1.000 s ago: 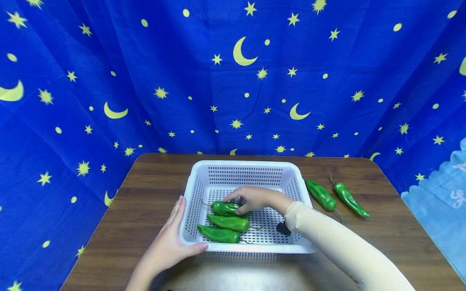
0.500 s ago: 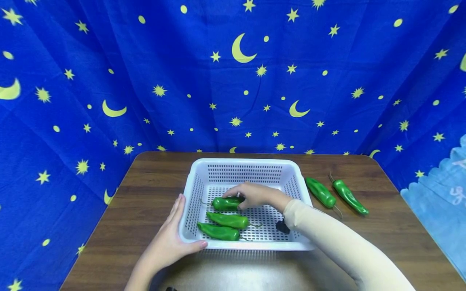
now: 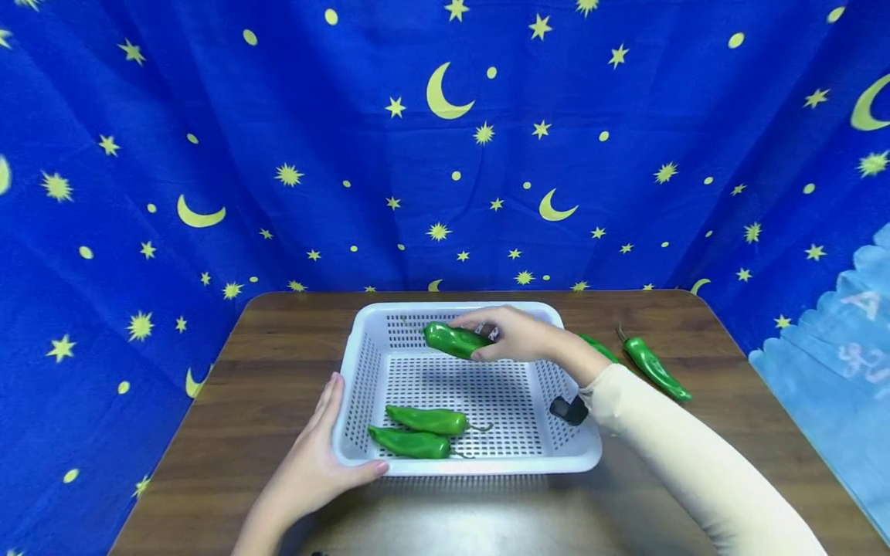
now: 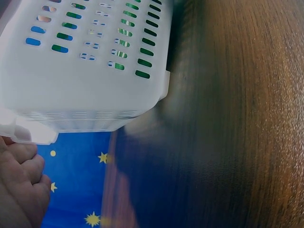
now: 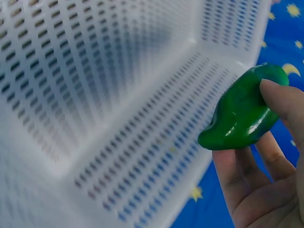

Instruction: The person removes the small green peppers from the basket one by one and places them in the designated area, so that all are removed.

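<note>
My right hand holds a green pepper over the back part of a white perforated plastic basket. In the right wrist view the thumb presses one side of the pepper and the fingers support the other, above the slotted floor. Two more green peppers lie side by side in the basket: the rear pepper and the front pepper. At the basket's front left corner, my left hand grips the rim, thumb on the front edge and fingers along the left side.
On the wooden table, right of the basket, lie a green pepper and another pepper partly hidden by the right forearm. A blue star-and-moon curtain surrounds the table's back and sides. Light-blue cloth hangs at the right.
My right hand has lifted the pepper off the basket floor toward the back and slightly right. The left hand keeps its grip on the basket corner. The head view has shifted slightly.
</note>
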`<state>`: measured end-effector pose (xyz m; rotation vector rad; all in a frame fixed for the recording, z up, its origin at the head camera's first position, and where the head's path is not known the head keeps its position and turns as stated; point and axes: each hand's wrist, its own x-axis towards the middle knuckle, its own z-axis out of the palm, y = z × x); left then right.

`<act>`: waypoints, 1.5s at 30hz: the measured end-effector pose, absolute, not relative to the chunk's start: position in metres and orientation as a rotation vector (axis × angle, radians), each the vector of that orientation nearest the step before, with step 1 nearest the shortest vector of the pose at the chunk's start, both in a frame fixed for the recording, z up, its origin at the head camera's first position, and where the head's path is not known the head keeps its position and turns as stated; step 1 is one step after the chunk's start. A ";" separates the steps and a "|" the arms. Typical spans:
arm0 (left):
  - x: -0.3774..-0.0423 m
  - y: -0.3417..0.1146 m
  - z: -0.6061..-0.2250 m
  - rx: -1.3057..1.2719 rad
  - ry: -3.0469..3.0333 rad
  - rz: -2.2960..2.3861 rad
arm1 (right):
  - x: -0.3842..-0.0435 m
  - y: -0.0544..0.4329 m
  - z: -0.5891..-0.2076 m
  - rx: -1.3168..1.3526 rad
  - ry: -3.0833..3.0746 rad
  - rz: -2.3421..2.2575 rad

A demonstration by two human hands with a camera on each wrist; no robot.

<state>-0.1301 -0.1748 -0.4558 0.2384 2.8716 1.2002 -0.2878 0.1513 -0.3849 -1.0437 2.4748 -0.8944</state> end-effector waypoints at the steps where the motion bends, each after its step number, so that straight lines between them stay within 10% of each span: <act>1: -0.130 -0.175 -0.456 0.246 2.875 1.208 | -0.287 0.156 -0.379 -1.021 2.493 -0.902; 20: -0.129 -0.177 -0.455 0.228 2.854 1.231 | -0.267 0.295 -0.358 -0.616 2.823 -0.924; 45: -0.128 -0.176 -0.457 0.269 2.865 1.245 | -0.178 0.408 -0.464 -0.178 2.654 -1.212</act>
